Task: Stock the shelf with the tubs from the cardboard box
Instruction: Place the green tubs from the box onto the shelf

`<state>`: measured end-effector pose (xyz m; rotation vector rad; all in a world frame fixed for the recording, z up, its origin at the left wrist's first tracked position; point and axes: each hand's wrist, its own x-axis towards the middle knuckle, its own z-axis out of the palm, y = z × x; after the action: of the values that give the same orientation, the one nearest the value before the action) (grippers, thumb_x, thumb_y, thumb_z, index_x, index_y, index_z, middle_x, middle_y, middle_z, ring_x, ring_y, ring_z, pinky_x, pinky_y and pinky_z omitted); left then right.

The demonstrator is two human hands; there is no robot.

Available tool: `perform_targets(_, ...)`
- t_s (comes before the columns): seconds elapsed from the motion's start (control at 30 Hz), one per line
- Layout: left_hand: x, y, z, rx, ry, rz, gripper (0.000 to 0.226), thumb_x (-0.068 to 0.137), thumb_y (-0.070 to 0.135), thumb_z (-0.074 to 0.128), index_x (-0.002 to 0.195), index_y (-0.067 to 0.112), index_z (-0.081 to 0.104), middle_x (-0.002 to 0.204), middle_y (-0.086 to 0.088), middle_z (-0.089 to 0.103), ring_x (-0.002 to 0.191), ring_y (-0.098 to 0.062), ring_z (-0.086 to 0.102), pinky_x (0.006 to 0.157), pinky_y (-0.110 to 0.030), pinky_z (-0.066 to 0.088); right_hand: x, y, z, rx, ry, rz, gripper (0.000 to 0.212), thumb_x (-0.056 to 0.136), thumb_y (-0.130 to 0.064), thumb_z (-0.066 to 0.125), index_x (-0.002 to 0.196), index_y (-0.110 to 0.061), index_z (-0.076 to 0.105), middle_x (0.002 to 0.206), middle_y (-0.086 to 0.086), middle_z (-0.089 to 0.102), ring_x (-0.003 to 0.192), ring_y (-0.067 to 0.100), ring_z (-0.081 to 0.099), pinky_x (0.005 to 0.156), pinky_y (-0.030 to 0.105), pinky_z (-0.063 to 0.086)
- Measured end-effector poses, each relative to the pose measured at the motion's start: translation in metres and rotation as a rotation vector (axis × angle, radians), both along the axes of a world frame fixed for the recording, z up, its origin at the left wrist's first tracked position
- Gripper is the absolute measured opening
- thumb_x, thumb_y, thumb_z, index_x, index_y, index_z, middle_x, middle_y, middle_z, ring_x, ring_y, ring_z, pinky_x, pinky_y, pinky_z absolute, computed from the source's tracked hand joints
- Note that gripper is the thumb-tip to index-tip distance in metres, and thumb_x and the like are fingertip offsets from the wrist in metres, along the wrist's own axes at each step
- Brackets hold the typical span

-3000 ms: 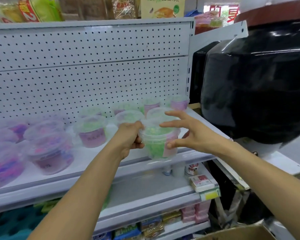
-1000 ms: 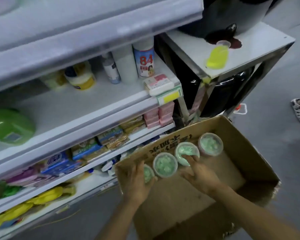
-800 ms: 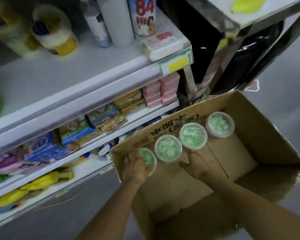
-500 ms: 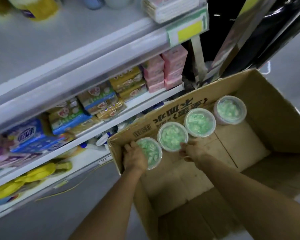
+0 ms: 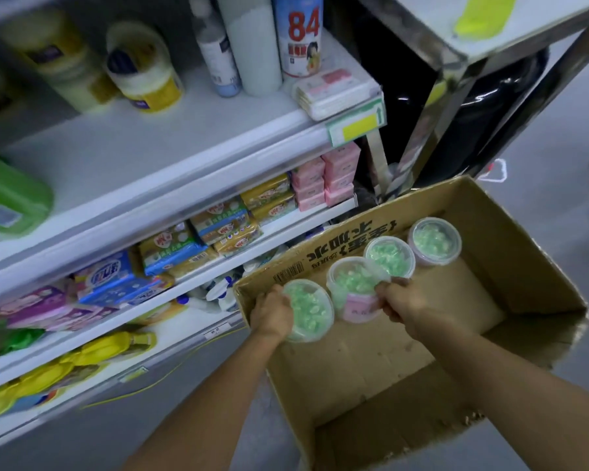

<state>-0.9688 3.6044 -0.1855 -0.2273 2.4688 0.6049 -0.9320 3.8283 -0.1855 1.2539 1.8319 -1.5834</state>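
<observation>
You've got four tubs left, lined up in a row along the far wall of the cardboard box (image 5: 510, 266), the wall with the printed lettering, and each of your hands is already on one. Your left hand (image 5: 272, 314) is curled around the side of the leftmost tub (image 5: 308, 309), in the box's far-left corner, and your right hand (image 5: 402, 302) is gripping the second tub (image 5: 356, 288) right beside it, fingers wrapped over its rim and pink label. The other two tubs (image 5: 390, 256) sit further right along that same wall, untouched, the last one (image 5: 434, 241) nearly touching its neighbour. My guess is these are thin clear plastic with snap-on lids and loose green bits inside, so pretty light, but the walls will probably flex if you squeeze hard. I'd hold them around the body just under the rim rather than by the lid, since a lid like that could pop off and dump everything. The smooth plastic might be a bit slippery too, so a full wrap beats a fingertip pinch. Keep them upright on the way up to the shelf (image 5: 170, 185) just left of the box.
</observation>
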Motion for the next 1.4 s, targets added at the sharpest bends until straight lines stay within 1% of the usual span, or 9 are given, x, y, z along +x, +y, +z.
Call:
perform_targets(0.2, 0.013, -0.032, 0.077, 0.244, 0.093, 0.242, 0.033, 0.101, 0.028, 0.031, 0.111, 0.012, 0.059, 0.109, -0.009, 0.061, 0.104, -0.03, 0.059, 0.085, -0.034, 0.048, 0.006, 0.001, 0.108, -0.091, 0.206, -0.006, 0.01, 0.088, -0.004, 0.055, 0.097, -0.005, 0.06, 0.051, 0.011, 0.062, 0.043, 0.014, 0.034, 0.036, 0.021, 0.027)
perform_targets(0.3, 0.021, -0.046, 0.119, 0.41, 0.08, 0.46, 0.032, 0.098, 0.026, 0.038, 0.098, 0.011, 0.065, 0.088, -0.012, 0.066, 0.072, -0.029, 0.064, 0.067, -0.039, 0.056, 0.005, -0.01, 0.16, -0.096, 0.307, -0.024, 0.006, 0.088, -0.002, 0.053, 0.086, -0.004, 0.059, 0.043, 0.01, 0.06, 0.037, 0.016, 0.031, 0.035, 0.015, 0.023)
perform_targets(0.43, 0.032, -0.069, 0.181, 0.548, 0.168, 0.599, 0.025, 0.097, 0.022, 0.045, 0.09, 0.007, 0.063, 0.059, -0.012, 0.052, 0.039, -0.021, 0.045, 0.045, -0.026, 0.038, 0.002, -0.029, 0.223, -0.116, 0.435, 0.032, 0.009, 0.087, -0.007, 0.055, 0.081, -0.005, 0.061, 0.043, 0.009, 0.058, 0.04, 0.019, 0.03, 0.04, 0.019, 0.023)
perform_targets(0.6, 0.04, -0.105, 0.257, 0.639, 0.368, 0.59, 0.026, 0.094, 0.013, 0.048, 0.07, 0.01, 0.059, 0.058, -0.011, 0.049, 0.035, -0.015, 0.042, 0.041, -0.022, 0.036, -0.01, -0.06, 0.294, -0.165, 0.527, 0.158, 0.013, 0.087, -0.011, 0.056, 0.076, -0.005, 0.058, 0.046, 0.01, 0.056, 0.032, 0.016, 0.035, 0.039, 0.021, 0.028)
perform_targets(0.73, 0.047, -0.138, 0.317, 0.632, 0.474, 0.602, 0.024, 0.096, 0.016, 0.046, 0.081, 0.007, 0.062, 0.057, -0.012, 0.05, 0.028, -0.014, 0.042, 0.037, -0.019, 0.035, -0.026, -0.092, 0.352, -0.206, 0.617, 0.275, 0.009, 0.087, -0.012, 0.053, 0.081, -0.007, 0.057, 0.047, 0.008, 0.055, 0.037, 0.016, 0.033, 0.045, 0.023, 0.026)
perform_targets(0.83, 0.05, -0.169, 0.351, 0.635, 0.552, 0.601, 0.029, 0.097, 0.019, 0.047, 0.088, -0.003, 0.065, 0.064, -0.014, 0.054, 0.042, -0.02, 0.047, 0.037, -0.022, 0.039, -0.041, -0.121, 0.395, -0.275, 0.711, 0.344, 0.014, 0.089, -0.012, 0.053, 0.076, -0.009, 0.055, 0.047, 0.007, 0.052, 0.038, 0.014, 0.032, 0.047, 0.024, 0.027)
perform_targets(0.97, 0.052, -0.205, 0.386, 0.674, 0.601, 0.581, 0.025, 0.093, 0.011, 0.049, 0.076, -0.001, 0.063, 0.064, -0.013, 0.052, 0.048, -0.021, 0.048, 0.04, -0.025, 0.044, -0.065, -0.169, 0.436, -0.304, 0.776, 0.404, 0.021, 0.087, -0.014, 0.054, 0.066, -0.013, 0.051, 0.05, 0.007, 0.053, 0.038, 0.014, 0.033, 0.05, 0.026, 0.026)
perform_targets(1.17, 0.04, -0.238, 0.418, 0.628, 0.669, 0.521, 0.021, 0.094, 0.011, 0.047, 0.074, 0.006, 0.052, 0.064, -0.016, 0.042, 0.033, -0.018, 0.042, 0.034, -0.018, 0.033, -0.102, -0.242, 0.475, -0.272, 0.827, 0.357, 0.005, 0.086, -0.011, 0.057, 0.085, -0.007, 0.058, 0.048, 0.009, 0.058, 0.047, 0.017, 0.034, 0.049, 0.026, 0.032)
perform_targets(1.4, 0.017, -0.27, 0.432, 0.718, 0.697, 0.599, 0.017, 0.094, 0.015, 0.049, 0.087, 0.008, 0.063, 0.06, -0.01, 0.051, 0.039, -0.023, 0.045, 0.045, -0.027, 0.042, -0.144, -0.29, 0.474, -0.196, 0.839, 0.269, 0.011, 0.087, -0.009, 0.055, 0.076, -0.008, 0.052, 0.06, 0.012, 0.055, 0.03, 0.011, 0.035, 0.044, 0.023, 0.03)
